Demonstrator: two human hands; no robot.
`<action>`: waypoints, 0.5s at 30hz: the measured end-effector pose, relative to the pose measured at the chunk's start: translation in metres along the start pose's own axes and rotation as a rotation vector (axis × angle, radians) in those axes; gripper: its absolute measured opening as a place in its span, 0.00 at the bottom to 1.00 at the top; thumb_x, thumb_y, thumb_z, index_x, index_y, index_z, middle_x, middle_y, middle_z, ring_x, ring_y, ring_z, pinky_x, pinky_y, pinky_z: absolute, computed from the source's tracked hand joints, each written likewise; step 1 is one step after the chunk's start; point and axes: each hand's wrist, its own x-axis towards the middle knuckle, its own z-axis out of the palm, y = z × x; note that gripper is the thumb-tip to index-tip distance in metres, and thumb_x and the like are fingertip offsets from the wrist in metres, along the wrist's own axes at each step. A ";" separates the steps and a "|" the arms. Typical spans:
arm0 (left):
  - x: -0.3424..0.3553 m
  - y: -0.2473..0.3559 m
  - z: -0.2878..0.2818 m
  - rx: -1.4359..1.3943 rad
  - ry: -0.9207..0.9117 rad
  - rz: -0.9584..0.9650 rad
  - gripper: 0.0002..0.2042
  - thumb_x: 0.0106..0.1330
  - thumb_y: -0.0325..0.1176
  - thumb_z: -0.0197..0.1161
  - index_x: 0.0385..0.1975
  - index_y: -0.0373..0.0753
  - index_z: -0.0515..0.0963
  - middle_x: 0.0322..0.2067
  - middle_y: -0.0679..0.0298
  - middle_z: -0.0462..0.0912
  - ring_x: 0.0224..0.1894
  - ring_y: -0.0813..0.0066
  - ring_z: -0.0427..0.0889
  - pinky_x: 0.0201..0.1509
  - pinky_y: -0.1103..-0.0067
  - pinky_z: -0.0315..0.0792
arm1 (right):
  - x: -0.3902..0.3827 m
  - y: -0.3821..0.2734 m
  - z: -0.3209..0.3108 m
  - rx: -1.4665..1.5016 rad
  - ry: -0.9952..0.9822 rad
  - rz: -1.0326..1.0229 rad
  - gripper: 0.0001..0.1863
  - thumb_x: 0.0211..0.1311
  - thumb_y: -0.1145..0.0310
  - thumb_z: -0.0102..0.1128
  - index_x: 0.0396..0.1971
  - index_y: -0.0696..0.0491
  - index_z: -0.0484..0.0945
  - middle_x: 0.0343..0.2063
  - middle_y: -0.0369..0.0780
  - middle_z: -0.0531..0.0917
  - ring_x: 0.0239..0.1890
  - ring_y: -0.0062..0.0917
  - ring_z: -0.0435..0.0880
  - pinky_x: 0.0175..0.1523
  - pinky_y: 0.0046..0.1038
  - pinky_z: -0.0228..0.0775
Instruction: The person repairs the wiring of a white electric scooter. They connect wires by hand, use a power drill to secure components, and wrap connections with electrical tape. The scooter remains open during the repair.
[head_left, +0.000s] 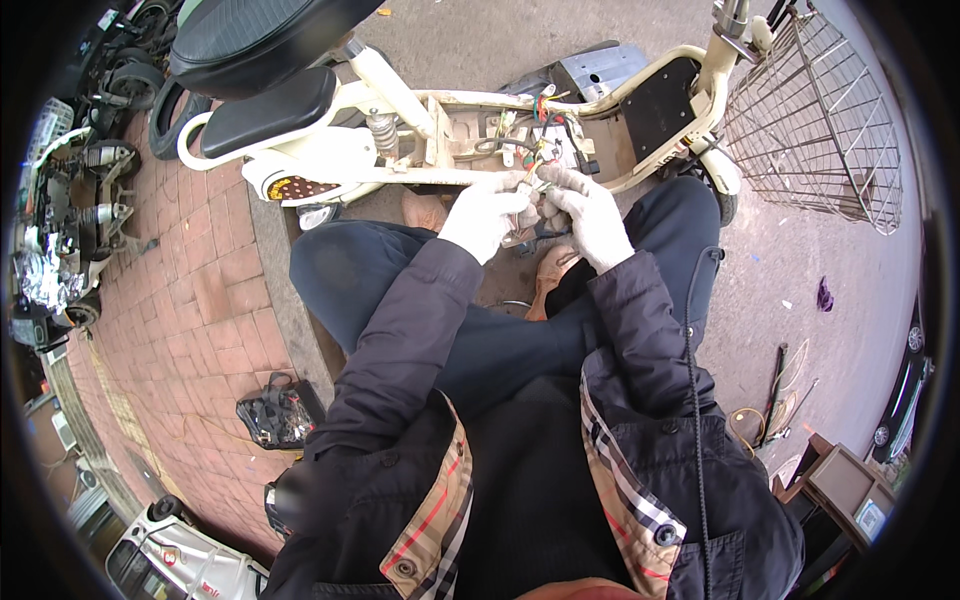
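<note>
Both my hands wear whitish work gloves with greyed fingertips. In front of me stands a cream electric scooter (pixel 380 100) with its frame compartment uncovered and coloured wires (pixel 540 125) lying loose inside. At the near edge of that compartment my left hand (pixel 490 214) is closed, its fingertips pinching thin wires. Right beside it, my right hand (pixel 590 214) is also closed on the wires, its fingers bent toward the left ones. The exact wire ends are too small to make out and partly hidden by the gloves.
The scooter's black seat (pixel 265 115) is at the left, its wire basket (pixel 825 120) at the right. A grey panel (pixel 600 72) lies behind the frame. A black tool bag (pixel 280 412) sits on the red paving. Scooter parts (pixel 85 200) crowd the far left.
</note>
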 end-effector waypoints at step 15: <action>-0.009 -0.001 0.008 0.173 -0.144 -0.106 0.21 0.70 0.22 0.65 0.62 0.29 0.75 0.48 0.53 0.86 0.46 0.63 0.90 0.54 0.69 0.86 | 0.000 -0.007 -0.001 0.325 -0.031 0.090 0.10 0.75 0.65 0.64 0.36 0.56 0.84 0.15 0.29 0.72 0.16 0.14 0.64 0.24 0.22 0.57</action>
